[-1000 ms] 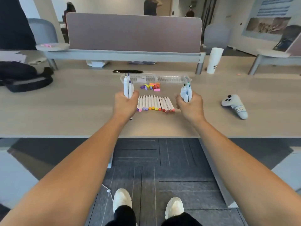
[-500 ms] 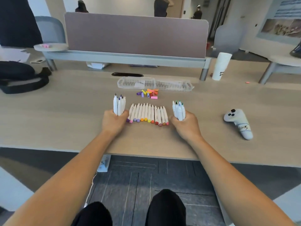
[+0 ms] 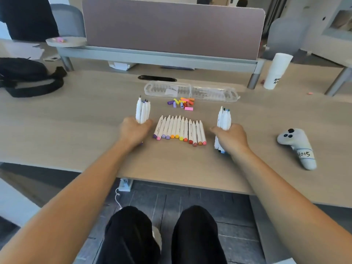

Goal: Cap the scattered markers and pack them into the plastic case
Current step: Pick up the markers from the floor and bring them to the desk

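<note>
Both fists hold upright bundles of white-barrelled markers, bare tips up: the left hand (image 3: 133, 130) grips one bundle (image 3: 142, 111), the right hand (image 3: 231, 138) another (image 3: 224, 118). Between them a row of markers (image 3: 179, 129) lies on the desk (image 3: 76, 130). Capping looks barely begun. Next, probably, a bundle must be set down to free fingers for the loose caps (image 3: 182, 103), just before the clear plastic case (image 3: 190, 91).

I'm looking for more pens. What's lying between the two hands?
In the head view, a row of markers lies flat between the left hand and the right hand.
</note>
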`<state>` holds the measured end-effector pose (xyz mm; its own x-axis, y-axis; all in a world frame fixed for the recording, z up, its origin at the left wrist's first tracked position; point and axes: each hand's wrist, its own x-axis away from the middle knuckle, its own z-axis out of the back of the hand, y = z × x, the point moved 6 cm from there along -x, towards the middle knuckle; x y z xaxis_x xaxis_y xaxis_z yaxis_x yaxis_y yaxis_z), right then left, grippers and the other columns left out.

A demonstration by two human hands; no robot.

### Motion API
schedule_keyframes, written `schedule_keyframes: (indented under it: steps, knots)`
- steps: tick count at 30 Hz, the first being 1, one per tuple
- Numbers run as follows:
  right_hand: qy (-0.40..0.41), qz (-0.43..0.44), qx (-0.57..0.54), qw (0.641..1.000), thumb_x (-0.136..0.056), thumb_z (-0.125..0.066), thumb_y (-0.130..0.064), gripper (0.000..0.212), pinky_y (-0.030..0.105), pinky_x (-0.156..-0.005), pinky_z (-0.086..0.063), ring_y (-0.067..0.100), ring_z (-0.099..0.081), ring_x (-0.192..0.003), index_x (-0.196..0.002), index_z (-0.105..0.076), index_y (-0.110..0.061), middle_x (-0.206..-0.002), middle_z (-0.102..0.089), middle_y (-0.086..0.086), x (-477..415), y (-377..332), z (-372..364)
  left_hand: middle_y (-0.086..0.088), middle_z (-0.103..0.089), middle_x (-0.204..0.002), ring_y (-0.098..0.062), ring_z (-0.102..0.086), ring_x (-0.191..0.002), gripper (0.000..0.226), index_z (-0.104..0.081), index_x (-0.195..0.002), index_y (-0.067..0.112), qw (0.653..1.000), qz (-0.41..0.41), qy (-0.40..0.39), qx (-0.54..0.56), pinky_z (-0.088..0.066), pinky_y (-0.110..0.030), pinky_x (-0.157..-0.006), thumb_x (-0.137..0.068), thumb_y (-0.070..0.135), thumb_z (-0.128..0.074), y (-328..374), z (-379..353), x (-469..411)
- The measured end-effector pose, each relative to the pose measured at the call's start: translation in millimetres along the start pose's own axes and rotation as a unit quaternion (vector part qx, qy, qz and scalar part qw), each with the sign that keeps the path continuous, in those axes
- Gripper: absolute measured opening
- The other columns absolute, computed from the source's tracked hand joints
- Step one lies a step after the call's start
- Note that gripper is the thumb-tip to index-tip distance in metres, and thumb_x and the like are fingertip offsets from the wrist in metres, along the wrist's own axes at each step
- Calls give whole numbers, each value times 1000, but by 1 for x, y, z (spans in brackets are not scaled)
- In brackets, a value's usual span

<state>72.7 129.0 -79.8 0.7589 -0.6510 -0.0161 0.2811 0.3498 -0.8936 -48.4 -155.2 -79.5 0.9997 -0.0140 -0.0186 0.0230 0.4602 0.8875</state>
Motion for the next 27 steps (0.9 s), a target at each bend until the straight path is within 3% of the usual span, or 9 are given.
schedule_keyframes:
  steps: [5,9,12,15,18,21,22,25,27]
  knots:
    - [-12,-28,122,992,-80,-61,-18,16,26,-48,-37,20,-53,-62,-75,-47,-12,-73,-53,3,-16,-13,-2,-4,-52,-61,-23,-54,-54,23,-52,-74,14,982,-13,-61,-180,-38,-25,-49,-88,31,-56,10,-1,-15]
    - [2,-40,156,987,-74,-56,-14,7,25,-48,-39,28,-59,-64,-77,-52,-9,-75,-61,8,-13,-14,-7,-1,-54,-65,-30,-57,-80,26,-51,-65,22,977,-68,-20,-201,-40,-31,-61,-80,43,-54,-4,-5,-21]
    - [-7,-46,157,987,-67,-49,-10,24,20,-37,-39,22,-56,-38,-84,-61,1,-59,-67,12,-6,-15,-13,0,-56,-69,-31,-56,-88,26,-49,-64,24,974,-87,-20,-210,-41,-34,-71,-75,48,-51,-9,-7,-25]
    - [-7,-43,175,984,-75,-49,-12,15,16,-35,-37,18,-54,-32,-82,-58,-3,-42,-61,5,-6,-16,-15,1,-57,-69,-31,-58,-88,23,-51,-66,23,969,-84,-28,-230,-38,-33,-72,-74,44,-51,-7,-8,-26]
    - [10,-36,211,977,-87,-50,-19,11,17,-36,-31,13,-56,-43,-79,-52,-13,-51,-61,3,-10,-18,-12,0,-63,-76,-31,-61,-91,23,-58,-76,24,969,-64,-35,-237,-45,-32,-73,-71,45,-54,-8,-9,-30]
    - [21,-42,228,973,-84,-53,-23,13,24,-46,-36,18,-63,-62,-74,-50,-15,-73,-67,7,-14,-15,-11,-3,-67,-69,-28,-68,-75,31,-59,-82,21,975,-40,-38,-214,-48,-34,-84,-77,51,-53,-2,-9,-28]
    - [23,-43,229,972,-83,-54,-26,14,26,-49,-37,21,-64,-71,-73,-51,-16,-83,-67,8,-14,-14,-11,-4,-67,-71,-28,-69,-79,34,-58,-82,18,976,-43,-34,-209,-46,-33,-86,-82,51,-52,1,-8,-27]
    - [23,-47,232,971,-83,-55,-43,29,30,-70,-43,30,-58,-102,-92,-58,-16,-114,-60,15,-19,-6,-10,-12,-62,-118,-32,-50,-124,49,-57,-117,12,977,-58,-37,-200,-32,-35,-99,-93,53,-49,4,-5,-26]
    - [12,-24,233,972,-88,-54,-52,49,32,-81,-43,28,-52,-111,-115,-56,-12,-126,-48,14,-15,-5,-7,-17,-49,-137,-34,-39,-134,61,-48,-137,8,977,-78,-44,-192,-29,-36,-108,-95,52,-49,4,-2,-18]
